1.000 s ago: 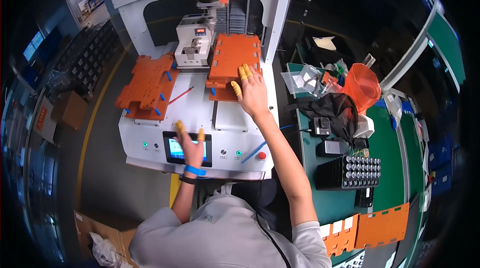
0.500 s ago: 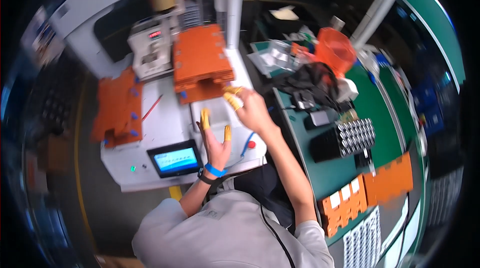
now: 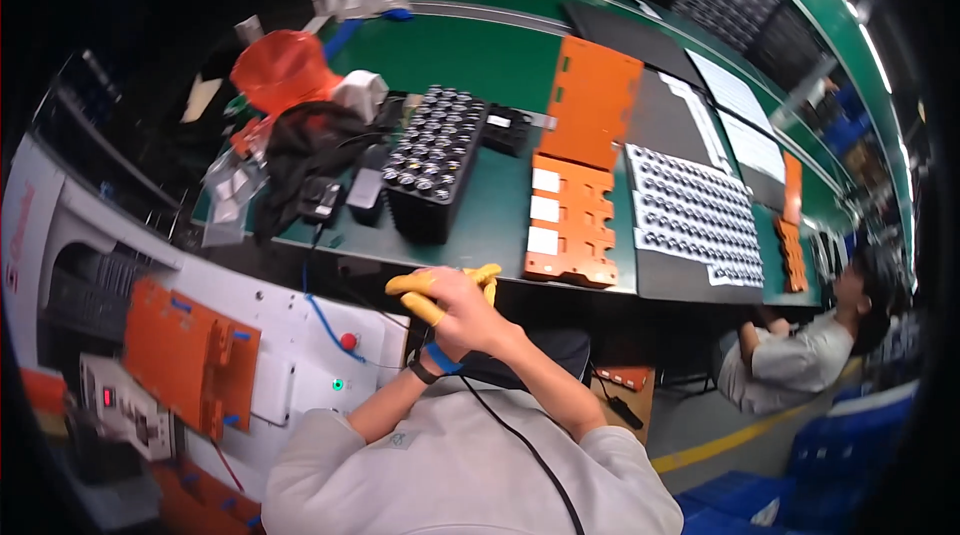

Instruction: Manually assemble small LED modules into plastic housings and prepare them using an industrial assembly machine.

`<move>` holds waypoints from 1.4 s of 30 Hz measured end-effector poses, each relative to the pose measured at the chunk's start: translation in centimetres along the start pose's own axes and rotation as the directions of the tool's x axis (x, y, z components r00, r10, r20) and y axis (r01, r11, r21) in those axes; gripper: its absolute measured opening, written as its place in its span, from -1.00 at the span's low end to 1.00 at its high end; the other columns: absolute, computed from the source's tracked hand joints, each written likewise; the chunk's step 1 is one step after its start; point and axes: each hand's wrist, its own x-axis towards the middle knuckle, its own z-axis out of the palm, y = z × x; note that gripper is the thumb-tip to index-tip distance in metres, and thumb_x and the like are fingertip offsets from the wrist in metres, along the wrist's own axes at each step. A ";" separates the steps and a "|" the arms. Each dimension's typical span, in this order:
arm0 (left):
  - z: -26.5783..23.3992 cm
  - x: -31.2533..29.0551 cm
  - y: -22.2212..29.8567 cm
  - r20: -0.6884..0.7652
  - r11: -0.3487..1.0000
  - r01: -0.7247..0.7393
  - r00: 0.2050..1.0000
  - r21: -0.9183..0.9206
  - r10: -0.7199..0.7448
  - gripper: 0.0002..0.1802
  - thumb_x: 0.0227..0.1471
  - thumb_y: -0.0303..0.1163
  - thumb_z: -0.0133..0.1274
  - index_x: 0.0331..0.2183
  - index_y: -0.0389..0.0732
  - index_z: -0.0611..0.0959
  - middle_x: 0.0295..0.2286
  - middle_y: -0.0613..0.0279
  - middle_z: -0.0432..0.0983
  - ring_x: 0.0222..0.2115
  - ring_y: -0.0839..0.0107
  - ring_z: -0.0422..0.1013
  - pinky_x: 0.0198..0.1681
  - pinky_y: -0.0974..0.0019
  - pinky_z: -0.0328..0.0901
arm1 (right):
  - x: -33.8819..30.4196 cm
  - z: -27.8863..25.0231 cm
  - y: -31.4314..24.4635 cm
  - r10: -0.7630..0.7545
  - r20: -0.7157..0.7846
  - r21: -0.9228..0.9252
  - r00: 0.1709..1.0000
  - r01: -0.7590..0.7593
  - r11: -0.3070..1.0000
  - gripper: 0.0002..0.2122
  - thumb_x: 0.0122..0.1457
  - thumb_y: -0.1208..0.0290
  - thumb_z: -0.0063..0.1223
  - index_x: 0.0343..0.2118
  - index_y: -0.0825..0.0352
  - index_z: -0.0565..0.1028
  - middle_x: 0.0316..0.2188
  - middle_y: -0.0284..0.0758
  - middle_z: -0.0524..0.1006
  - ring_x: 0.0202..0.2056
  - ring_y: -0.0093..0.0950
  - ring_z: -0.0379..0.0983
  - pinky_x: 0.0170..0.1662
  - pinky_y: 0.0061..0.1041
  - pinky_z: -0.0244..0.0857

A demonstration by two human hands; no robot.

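My two hands cross and touch each other just in front of the green bench's near edge. My right hand (image 3: 468, 303) lies over the left, its yellow-covered fingers stretched to the left and apart. Beneath it is my left hand (image 3: 449, 339), mostly covered, with yellow fingertips sticking out on the right side; a blue band and a dark wristband circle that wrist. No object shows in either hand. Nearest beyond them stands a black block of upright metal cylinders (image 3: 430, 170). Right of that, an orange panel with white labels (image 3: 570, 225) lies on the bench.
On the green bench (image 3: 450, 35) are a dark bag (image 3: 320, 150), a red-orange plastic bag (image 3: 285, 70) and a sheet of round cells (image 3: 695, 215). At left is a white machine table with orange fixtures (image 3: 190, 350) and a red button (image 3: 348, 341). A co-worker (image 3: 800, 355) sits at right.
My view has swung right, from the white machine table to the green bench. My hands, apart before, now overlap and touch. A co-worker has come into view at right.
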 end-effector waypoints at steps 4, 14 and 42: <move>6.2 3.6 3.4 0.377 0.966 0.089 0.909 0.242 -0.178 -0.59 0.26 -0.35 0.06 0.11 -0.21 0.46 -0.22 0.23 0.52 -0.21 0.39 0.45 -0.02 0.22 0.36 | -3.7 -6.1 0.8 0.088 -0.360 -0.043 0.929 -0.110 0.993 -0.80 0.24 0.45 0.10 -0.12 0.33 0.64 -0.27 -0.17 0.64 -0.22 -0.23 0.56 -0.09 -0.34 0.37; 15.4 10.2 2.8 0.187 0.258 -0.150 0.974 0.954 -0.125 -0.70 0.15 -0.21 0.10 -0.22 -0.25 0.53 -0.45 -0.21 0.60 -0.35 -0.24 0.53 -0.29 -0.19 0.36 | -10.8 -12.3 3.0 0.165 -0.465 0.016 0.870 -0.178 0.984 -0.77 0.27 0.52 0.11 -0.04 0.44 0.57 -0.17 -0.16 0.66 -0.14 -0.31 0.60 -0.01 -0.42 0.42; 16.5 11.0 3.1 0.267 -0.043 -0.277 0.950 0.960 -0.160 -0.68 0.15 -0.32 0.08 -0.17 -0.38 0.47 -0.48 -0.27 0.58 -0.39 -0.24 0.52 -0.31 -0.20 0.38 | -15.1 -12.4 6.3 0.367 -0.448 0.229 0.815 -0.292 0.928 -0.75 0.30 0.57 -0.01 0.00 0.42 0.57 -0.20 -0.19 0.69 -0.15 -0.41 0.63 -0.02 -0.50 0.41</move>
